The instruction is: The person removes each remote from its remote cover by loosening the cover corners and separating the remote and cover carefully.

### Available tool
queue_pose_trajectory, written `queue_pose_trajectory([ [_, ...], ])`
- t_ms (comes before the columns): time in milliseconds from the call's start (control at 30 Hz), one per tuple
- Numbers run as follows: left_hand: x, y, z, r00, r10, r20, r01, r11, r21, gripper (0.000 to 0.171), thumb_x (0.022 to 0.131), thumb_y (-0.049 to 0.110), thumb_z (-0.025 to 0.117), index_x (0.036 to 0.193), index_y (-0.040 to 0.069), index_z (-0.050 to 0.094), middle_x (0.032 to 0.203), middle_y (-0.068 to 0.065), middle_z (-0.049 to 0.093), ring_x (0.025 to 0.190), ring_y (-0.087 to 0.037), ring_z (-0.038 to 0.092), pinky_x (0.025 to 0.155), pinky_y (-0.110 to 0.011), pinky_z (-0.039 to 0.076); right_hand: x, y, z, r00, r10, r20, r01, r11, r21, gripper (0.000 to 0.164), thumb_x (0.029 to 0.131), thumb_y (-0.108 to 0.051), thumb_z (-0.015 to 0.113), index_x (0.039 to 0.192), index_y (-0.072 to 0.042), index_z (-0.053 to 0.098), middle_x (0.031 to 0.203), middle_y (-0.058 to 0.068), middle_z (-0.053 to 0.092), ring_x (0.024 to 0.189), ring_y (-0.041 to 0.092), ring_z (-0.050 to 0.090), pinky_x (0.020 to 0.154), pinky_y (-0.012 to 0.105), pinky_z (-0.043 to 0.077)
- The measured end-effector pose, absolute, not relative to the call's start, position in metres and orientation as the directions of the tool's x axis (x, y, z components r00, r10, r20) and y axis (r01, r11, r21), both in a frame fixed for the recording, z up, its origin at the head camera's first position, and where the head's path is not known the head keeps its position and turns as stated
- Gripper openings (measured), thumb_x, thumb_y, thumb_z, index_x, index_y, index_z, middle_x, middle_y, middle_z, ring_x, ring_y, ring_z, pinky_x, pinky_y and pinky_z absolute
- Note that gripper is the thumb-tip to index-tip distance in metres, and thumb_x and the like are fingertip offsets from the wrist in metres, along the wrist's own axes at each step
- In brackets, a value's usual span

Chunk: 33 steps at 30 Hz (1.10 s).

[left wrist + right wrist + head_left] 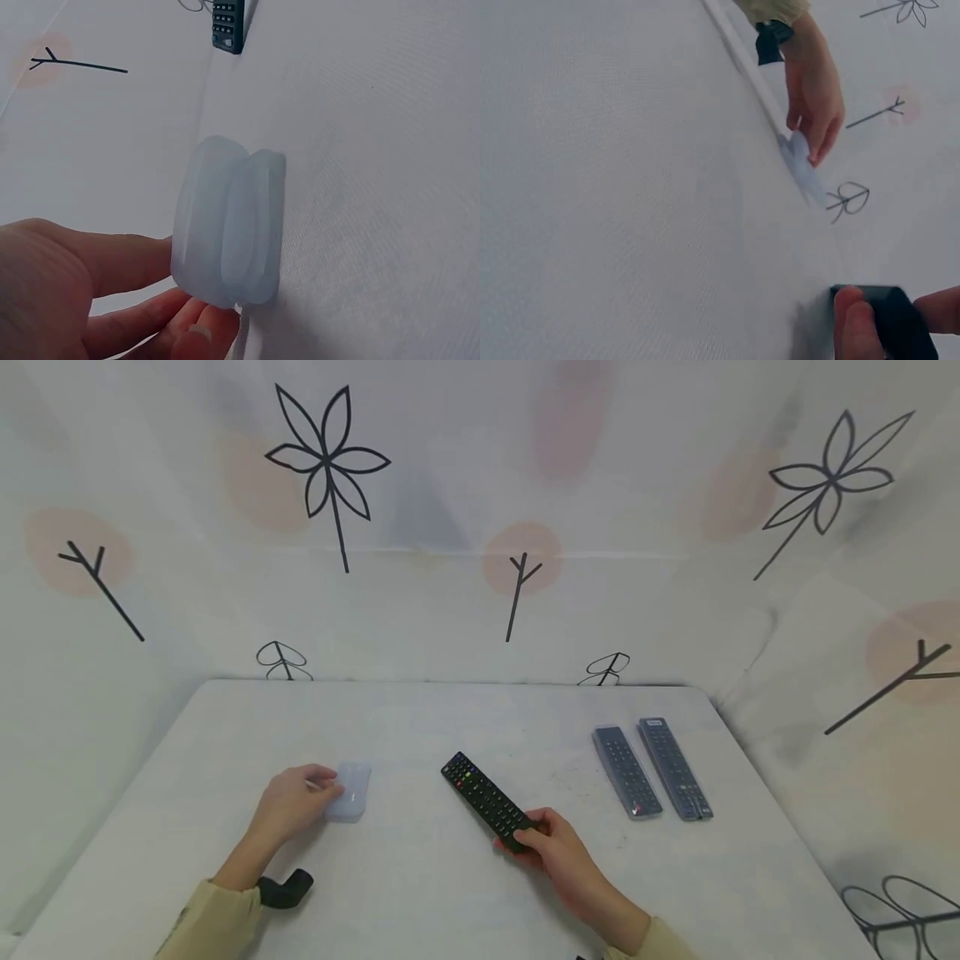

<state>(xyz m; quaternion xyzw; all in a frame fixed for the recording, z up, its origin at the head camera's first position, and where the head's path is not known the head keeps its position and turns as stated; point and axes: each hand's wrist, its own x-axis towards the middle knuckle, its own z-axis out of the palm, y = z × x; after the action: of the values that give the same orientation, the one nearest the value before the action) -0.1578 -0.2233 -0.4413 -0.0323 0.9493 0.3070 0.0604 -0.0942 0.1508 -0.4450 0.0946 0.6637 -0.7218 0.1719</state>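
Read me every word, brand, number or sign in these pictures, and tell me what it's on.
No text is clear enough to quote.
Black remote in the right hand: key markings too small to read.
Inner remote of the pair: markings too small.
Outer remote: markings too small, as is the pale label at its far end.
Pale blue case: no lettering visible.

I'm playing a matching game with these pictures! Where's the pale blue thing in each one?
Head: the pale blue thing is left of the middle and a bit low.
Left wrist: the pale blue thing looks big, just below the middle.
Right wrist: the pale blue thing looks small, right of the middle, about halfway up.
Shared landmark: the left hand, with its fingers at that thing in every view.
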Motion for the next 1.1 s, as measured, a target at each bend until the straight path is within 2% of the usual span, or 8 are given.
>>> queue_pose_trajectory([
  [133,-0.158,-0.223,-0.442,-0.991,-0.018,-0.133,-0.093,0.808,0.581,0.041,0.092,0.030,0.070,0.118,0.000,0.066,0.105,-0.013,0.069,0.094,-0.030,0.062,0.077,-0.047,0.051,-0.095,0.148,-0.446,-0.905,-0.125,-0.406,0.404,0.038,-0.914,0.044,0.092,-0.006,0.062,0.129,0.009,0.043,0.116,0.024,0.062,0.091,0.028,0.070,0.077,0.034,0.057],
  [267,-0.157,-0.224,-0.442,-0.991,-0.014,-0.130,-0.088,0.805,0.586,0.041,0.091,0.029,0.071,0.118,-0.001,0.066,0.104,-0.013,0.069,0.094,-0.029,0.062,0.077,-0.047,0.051,-0.098,0.143,-0.447,-0.898,-0.146,-0.416,0.396,0.146,-0.907,0.052,0.089,-0.009,0.069,0.134,0.004,0.048,0.105,0.014,0.066,0.082,0.019,0.066,0.071,0.033,0.056],
  [533,-0.158,-0.225,-0.441,-0.992,-0.011,-0.126,-0.083,0.805,0.587,0.041,0.090,0.029,0.072,0.117,-0.001,0.066,0.103,-0.013,0.070,0.090,-0.027,0.063,0.073,-0.043,0.051,-0.109,0.131,-0.447,-0.902,-0.245,-0.355,0.302,0.230,-0.925,0.050,0.090,-0.008,0.071,0.134,0.006,0.052,0.110,0.016,0.069,0.093,0.021,0.067,0.077,0.034,0.057],
  [700,-0.160,-0.223,-0.440,-0.988,-0.018,-0.152,-0.105,0.802,0.587,0.042,0.090,0.029,0.072,0.119,-0.001,0.065,0.105,-0.013,0.069,0.092,-0.028,0.063,0.074,-0.044,0.051,-0.114,0.124,-0.450,-0.902,-0.267,-0.338,0.268,0.267,-0.926,0.054,0.087,-0.006,0.072,0.136,0.003,0.052,0.111,0.013,0.068,0.096,0.021,0.065,0.081,0.036,0.056],
  [1100,-0.160,-0.223,-0.443,-0.991,0.002,-0.131,-0.077,0.797,0.598,0.043,0.089,0.028,0.074,0.119,-0.002,0.065,0.103,-0.011,0.070,0.089,-0.026,0.063,0.073,-0.042,0.051,-0.121,0.101,-0.451,-0.915,-0.265,-0.306,0.223,0.299,-0.928,0.071,0.080,-0.005,0.076,0.145,-0.004,0.046,0.098,0.009,0.066,0.090,0.020,0.062,0.082,0.038,0.051],
])
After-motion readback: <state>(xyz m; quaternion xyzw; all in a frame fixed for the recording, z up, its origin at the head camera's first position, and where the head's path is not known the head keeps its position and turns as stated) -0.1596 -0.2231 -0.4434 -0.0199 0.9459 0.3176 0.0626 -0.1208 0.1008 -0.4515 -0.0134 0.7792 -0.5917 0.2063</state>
